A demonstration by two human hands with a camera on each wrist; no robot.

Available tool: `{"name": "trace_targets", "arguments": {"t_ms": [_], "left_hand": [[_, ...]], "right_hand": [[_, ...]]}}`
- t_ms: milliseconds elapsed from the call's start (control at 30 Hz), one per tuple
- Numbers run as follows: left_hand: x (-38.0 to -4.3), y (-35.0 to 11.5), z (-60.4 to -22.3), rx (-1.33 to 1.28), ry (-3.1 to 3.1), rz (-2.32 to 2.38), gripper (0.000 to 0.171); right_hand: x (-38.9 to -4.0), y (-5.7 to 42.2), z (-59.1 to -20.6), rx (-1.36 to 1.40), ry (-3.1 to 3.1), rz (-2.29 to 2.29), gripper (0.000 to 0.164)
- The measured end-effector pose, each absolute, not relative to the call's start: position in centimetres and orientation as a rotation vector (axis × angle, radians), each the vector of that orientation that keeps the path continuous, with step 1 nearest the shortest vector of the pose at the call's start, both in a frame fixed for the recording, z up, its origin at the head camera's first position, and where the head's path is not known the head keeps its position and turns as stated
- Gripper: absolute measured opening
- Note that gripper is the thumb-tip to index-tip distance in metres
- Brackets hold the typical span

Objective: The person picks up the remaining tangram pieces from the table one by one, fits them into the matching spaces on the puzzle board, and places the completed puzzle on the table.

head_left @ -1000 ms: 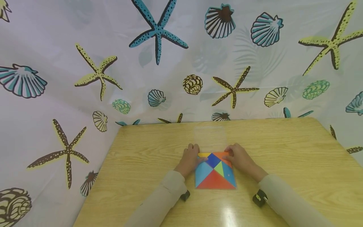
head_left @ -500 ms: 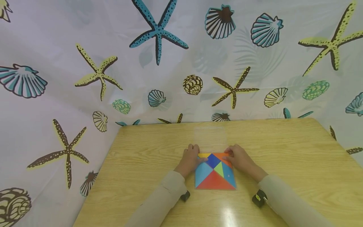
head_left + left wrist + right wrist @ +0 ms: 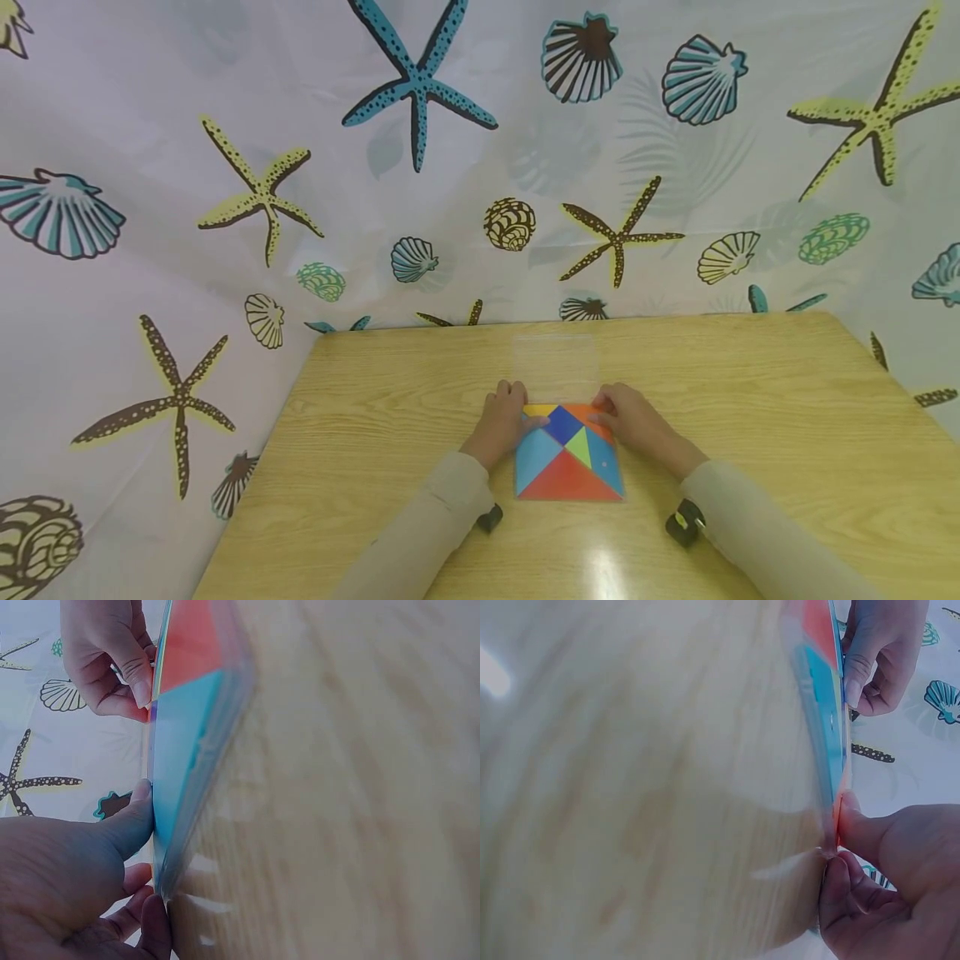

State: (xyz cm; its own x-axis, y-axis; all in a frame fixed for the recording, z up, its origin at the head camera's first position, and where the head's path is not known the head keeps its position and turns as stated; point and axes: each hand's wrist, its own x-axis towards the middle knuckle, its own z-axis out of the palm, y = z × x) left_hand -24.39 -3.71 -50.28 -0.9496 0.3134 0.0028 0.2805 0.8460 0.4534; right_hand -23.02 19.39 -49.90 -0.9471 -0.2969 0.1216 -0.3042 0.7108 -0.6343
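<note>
A square tangram [image 3: 568,479] of red, orange, blue, light blue, green and yellow pieces lies in a shallow clear plastic case on the table. My left hand [image 3: 501,427] grips its far left corner, thumb on top and fingers at the far edge. At the far right corner, my right hand [image 3: 636,423] pinches the case in the same way, thumb over the orange piece. Beyond the far edge lies a clear plastic flap or lid [image 3: 557,358]; whether it joins the case is hidden. In the right wrist view, the right fingertips [image 3: 840,874] meet the case's clear rim.
The wood-grain table [image 3: 390,392] stretches out on both sides of the case. A white curtain [image 3: 465,275] printed with starfish and shells hangs behind and along the sides. Small black devices [image 3: 682,523] sit under both wrists.
</note>
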Motion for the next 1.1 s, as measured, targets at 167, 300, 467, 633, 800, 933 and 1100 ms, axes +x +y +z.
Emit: {"name": "trace_targets", "arguments": {"t_ms": [167, 300, 467, 633, 800, 933, 1100], "left_hand": [[-24.2, -3.6, -50.1, 0.486, 2.968, 0.707, 0.042], [-24.2, -3.6, -50.1, 0.483, 2.97, 0.707, 0.042], [-24.3, -3.6, -50.0, 0.462, 2.951, 0.727, 0.042], [-24.5, -3.6, -50.4, 0.441, 2.936, 0.732, 0.042], [-24.5, -3.5, -50.5, 0.411, 2.941, 0.748, 0.043], [-24.4, -3.6, -50.3, 0.426, 2.947, 0.725, 0.042], [-23.6, -4.0, -49.6, 0.505, 2.902, 0.705, 0.042]], "right_hand": [[-22.9, 19.3, -50.1, 0.531, -2.88, 1.016, 0.012], [-22.6, 19.0, -50.2, 0.571, -2.826, 0.899, 0.012], [-21.8, 18.4, -50.2, 0.65, -2.77, 0.769, 0.013], [-20.8, 17.7, -50.0, 0.719, -2.79, 0.674, 0.01], [-19.7, 17.0, -49.5, 0.784, -2.839, 0.573, 0.017], [-19.1, 16.7, -49.2, 0.825, -2.886, 0.511, 0.037], [-18.6, 16.8, -49.1, 0.811, -2.969, 0.451, 0.055]]}}
